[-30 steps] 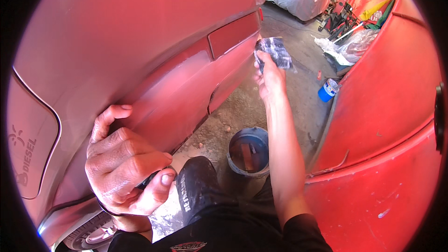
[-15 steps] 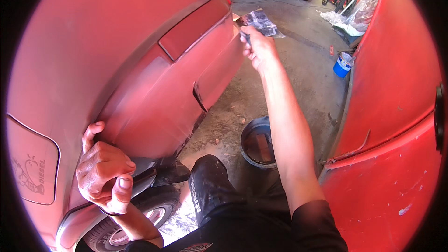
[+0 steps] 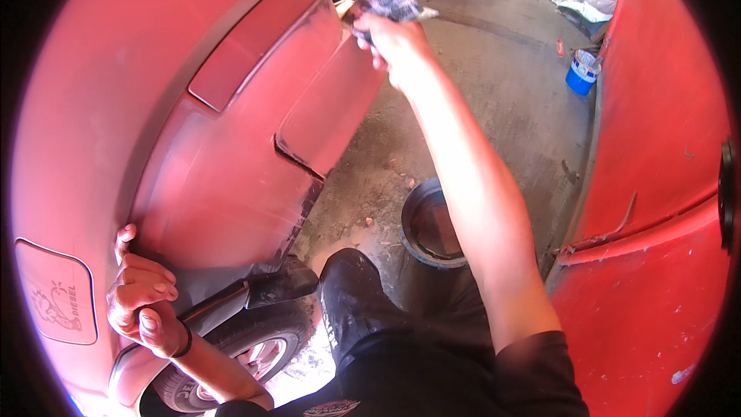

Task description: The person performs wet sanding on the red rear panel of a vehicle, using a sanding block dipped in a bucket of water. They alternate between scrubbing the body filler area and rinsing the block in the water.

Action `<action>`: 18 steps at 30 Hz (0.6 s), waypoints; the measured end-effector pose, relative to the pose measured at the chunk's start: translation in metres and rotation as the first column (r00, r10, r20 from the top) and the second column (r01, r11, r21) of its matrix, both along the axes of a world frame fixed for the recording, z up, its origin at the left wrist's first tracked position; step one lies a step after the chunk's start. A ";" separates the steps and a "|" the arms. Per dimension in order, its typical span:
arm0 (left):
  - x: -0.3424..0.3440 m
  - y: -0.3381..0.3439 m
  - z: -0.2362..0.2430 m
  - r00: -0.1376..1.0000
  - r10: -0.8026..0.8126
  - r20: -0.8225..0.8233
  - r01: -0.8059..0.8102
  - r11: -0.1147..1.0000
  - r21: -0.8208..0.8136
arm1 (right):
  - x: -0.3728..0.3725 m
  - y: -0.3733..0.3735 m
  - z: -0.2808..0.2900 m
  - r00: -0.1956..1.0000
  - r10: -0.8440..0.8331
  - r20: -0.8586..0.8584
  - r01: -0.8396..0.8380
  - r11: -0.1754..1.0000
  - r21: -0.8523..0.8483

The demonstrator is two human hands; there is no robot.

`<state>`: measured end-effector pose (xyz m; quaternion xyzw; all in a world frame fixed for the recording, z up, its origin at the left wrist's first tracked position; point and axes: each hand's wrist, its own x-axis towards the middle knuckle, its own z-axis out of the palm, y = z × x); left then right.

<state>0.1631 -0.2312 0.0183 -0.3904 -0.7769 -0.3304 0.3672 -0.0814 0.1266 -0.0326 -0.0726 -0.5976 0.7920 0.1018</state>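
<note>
My right arm reaches far forward, and my right hand [image 3: 386, 42] grips a dark sheet with pale streaks [image 3: 390, 4]; its exact kind is unclear. This hand is beside the far end of a dull red vehicle panel [image 3: 224, 185], close to a light-coloured thing at the corner; contact there cannot be made out. My left hand [image 3: 143, 305] is at the near part of the same vehicle, by its wheel arch, fingers loosely curled and apart, with nothing visible in them. A fuel flap [image 3: 65, 293] with a printed drawing lies left of it.
A dark bucket [image 3: 415, 249] with liquid inside stands on the concrete floor [image 3: 509, 100], partly behind my right forearm. A bright red body panel [image 3: 656, 185] borders the right side. A blue can [image 3: 583, 77] stands beside it. Below my left hand is a wheel [image 3: 266, 347].
The view has shifted, so the bodywork sits further left. My right hand, still holding the sheet, appears further up and left. The left hand has turned slightly, its fingers spreading a little.
</note>
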 end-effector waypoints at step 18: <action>-0.004 -0.001 -0.003 0.999 -0.027 -0.020 0.026 0.999 -0.021 | 0.009 -0.069 -0.042 0.942 -0.315 -0.119 0.274 0.922 -0.272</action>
